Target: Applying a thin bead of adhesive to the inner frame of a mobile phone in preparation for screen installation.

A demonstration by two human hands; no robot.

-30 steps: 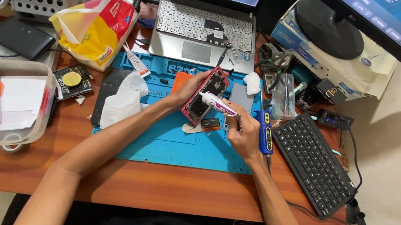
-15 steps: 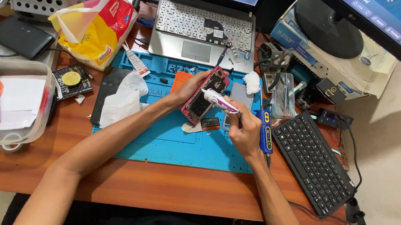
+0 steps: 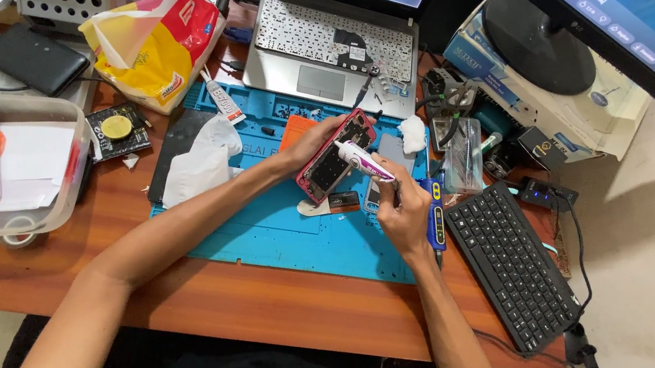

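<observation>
Wooden counter crowded; bare strip only along near edge. Blue work mat mid-counter, front half open. Black keyboard hugs mat's right edge. Opened pink phone on mat's far part, left hand closed on its left edge. Right hand grips white glue tube, tip over phone.

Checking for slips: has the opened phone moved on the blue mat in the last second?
No. The opened phone lies in the same spot on the blue mat, under the left hand.
</observation>
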